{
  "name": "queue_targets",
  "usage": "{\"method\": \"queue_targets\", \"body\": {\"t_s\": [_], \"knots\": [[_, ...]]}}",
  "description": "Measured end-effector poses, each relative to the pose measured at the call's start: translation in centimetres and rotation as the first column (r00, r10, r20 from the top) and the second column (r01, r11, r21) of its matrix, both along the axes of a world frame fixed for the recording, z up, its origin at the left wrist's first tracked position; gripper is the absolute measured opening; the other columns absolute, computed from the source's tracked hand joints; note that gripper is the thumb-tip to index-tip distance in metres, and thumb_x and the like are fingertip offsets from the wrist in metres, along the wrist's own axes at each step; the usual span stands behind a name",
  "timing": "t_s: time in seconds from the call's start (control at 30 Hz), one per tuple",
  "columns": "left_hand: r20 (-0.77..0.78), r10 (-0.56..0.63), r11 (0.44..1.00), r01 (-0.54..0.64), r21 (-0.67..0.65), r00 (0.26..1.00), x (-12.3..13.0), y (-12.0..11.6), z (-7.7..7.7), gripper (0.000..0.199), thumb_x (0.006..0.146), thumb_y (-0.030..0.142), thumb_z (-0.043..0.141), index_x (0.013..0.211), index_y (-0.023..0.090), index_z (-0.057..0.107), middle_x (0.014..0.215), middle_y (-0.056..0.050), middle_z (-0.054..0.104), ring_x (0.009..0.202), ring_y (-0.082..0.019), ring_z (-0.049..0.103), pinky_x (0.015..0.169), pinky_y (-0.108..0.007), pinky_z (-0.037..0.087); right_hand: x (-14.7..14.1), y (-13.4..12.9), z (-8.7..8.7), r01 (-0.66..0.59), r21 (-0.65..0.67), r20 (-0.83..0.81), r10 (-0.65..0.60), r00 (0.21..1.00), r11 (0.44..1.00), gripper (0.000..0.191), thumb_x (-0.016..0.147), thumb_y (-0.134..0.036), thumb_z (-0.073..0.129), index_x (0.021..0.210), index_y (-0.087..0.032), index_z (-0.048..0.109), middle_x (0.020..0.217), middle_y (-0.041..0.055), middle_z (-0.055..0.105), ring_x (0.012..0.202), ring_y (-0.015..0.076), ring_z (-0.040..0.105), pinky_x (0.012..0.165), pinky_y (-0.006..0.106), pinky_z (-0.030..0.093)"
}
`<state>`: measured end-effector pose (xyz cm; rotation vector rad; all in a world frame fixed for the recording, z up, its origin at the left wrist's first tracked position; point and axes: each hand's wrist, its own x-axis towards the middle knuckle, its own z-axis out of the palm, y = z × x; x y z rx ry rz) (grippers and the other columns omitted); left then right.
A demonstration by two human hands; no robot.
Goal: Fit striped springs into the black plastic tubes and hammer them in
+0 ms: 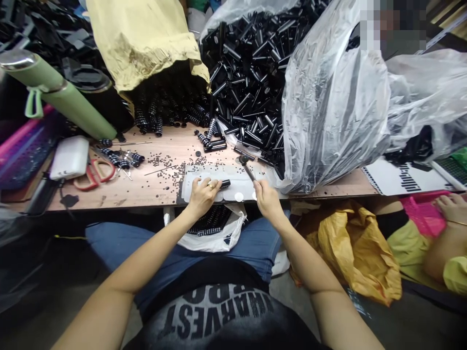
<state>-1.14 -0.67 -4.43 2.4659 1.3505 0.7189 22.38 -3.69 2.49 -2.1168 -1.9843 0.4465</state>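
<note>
My left hand [203, 195], with a ring on one finger, is closed on a short black tube [225, 183]. The tube lies over a pale plate [189, 177] at the table's front edge. In my right hand [268, 198] is the handle of a small hammer [249, 170]. Its dark head is raised a little beyond the tube, apart from it. Tiny dark bits [175, 170] are scattered to the left of the plate. Beyond my hands lie a few loose ridged black pieces [204, 140] and smooth tubes.
A clear plastic bag [335, 107] of many black tubes [251, 73] spills from the back. A yellow sack [146, 43] holds ridged pieces. Red-handled scissors [95, 175], a white box [69, 158] and a green flask [69, 97] stand left. A white bag [233, 238] hangs by my lap; another person's arm [443, 243] is right.
</note>
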Motion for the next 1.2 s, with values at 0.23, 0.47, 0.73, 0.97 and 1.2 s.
{"method": "queue_targets", "body": {"t_s": [0.23, 0.47, 0.73, 0.97, 1.2], "knots": [[-0.128, 0.026, 0.998, -0.019, 0.056, 0.991, 2.1, -1.2, -0.2, 0.048, 0.096, 0.023, 0.034, 0.142, 0.014, 0.044, 0.137, -0.019, 0.053, 0.132, -0.031, 0.043, 0.111, -0.055, 0.02, -2.6, -3.4, 1.2, -0.084, -0.118, 0.053, 0.091, 0.994, 0.989, 0.036, 0.102, -0.039, 0.023, 0.095, -0.02, 0.054, 0.074, 0.0063, 0.066, 0.068, 0.0229, 0.065, 0.06, 0.027, 0.036], [-0.217, 0.006, 0.998, 0.006, 0.059, 0.976, 3.9, -2.4, -0.8, 0.06, 0.093, 0.027, 0.036, 0.143, -0.005, 0.033, 0.149, -0.026, 0.034, 0.143, -0.033, 0.024, 0.115, -0.049, 0.019, -7.6, -3.2, 2.5, -0.272, -0.076, -0.036, 0.27, 0.962, 0.959, 0.041, 0.101, -0.044, 0.025, 0.119, -0.018, 0.052, 0.087, 0.0109, 0.071, 0.073, 0.0236, 0.067, 0.065, 0.029, 0.043], [-0.136, -0.022, 1.0, 0.023, 0.004, 0.99, 3.4, -1.0, 0.9, 0.033, 0.095, 0.02, 0.037, 0.116, 0.01, 0.06, 0.092, -0.016, 0.065, 0.091, -0.026, 0.059, 0.079, -0.039, 0.049, -5.1, -0.1, 2.1, -0.174, -0.099, 0.112, 0.185, 0.976, 0.98, 0.046, 0.101, -0.045, 0.018, 0.105, -0.02, 0.057, 0.083, 0.0093, 0.071, 0.077, 0.0248, 0.068, 0.065, 0.029, 0.041], [-0.183, -0.145, 0.989, 0.149, 0.007, 0.972, 1.7, -3.7, 0.5, 0.039, 0.096, 0.022, 0.036, 0.13, 0.008, 0.049, 0.087, -0.013, 0.061, 0.082, -0.024, 0.059, 0.074, -0.036, 0.049, 1.8, 4.3, -0.9, 0.073, -0.092, 0.249, -0.048, 0.967, 0.993, 0.039, 0.1, -0.042, 0.032, 0.103, -0.014, 0.061, 0.099, 0.0172, 0.068, 0.09, 0.0282, 0.063, 0.076, 0.036, 0.043], [0.073, 0.042, 0.96, -0.02, -0.279, 0.996, 1.1, 0.7, 2.7, 0.048, 0.093, 0.042, 0.047, 0.132, 0.014, 0.051, 0.097, -0.015, 0.064, 0.089, -0.027, 0.061, 0.079, -0.039, 0.048, -0.4, 11.0, -0.8, -0.209, 0.251, 0.119, 0.185, 0.976, 0.945, 0.026, 0.097, -0.029, 0.042, 0.106, -0.013, 0.061, 0.107, 0.0136, 0.061, 0.105, 0.0257, 0.051, 0.093, 0.036, 0.04]]}}
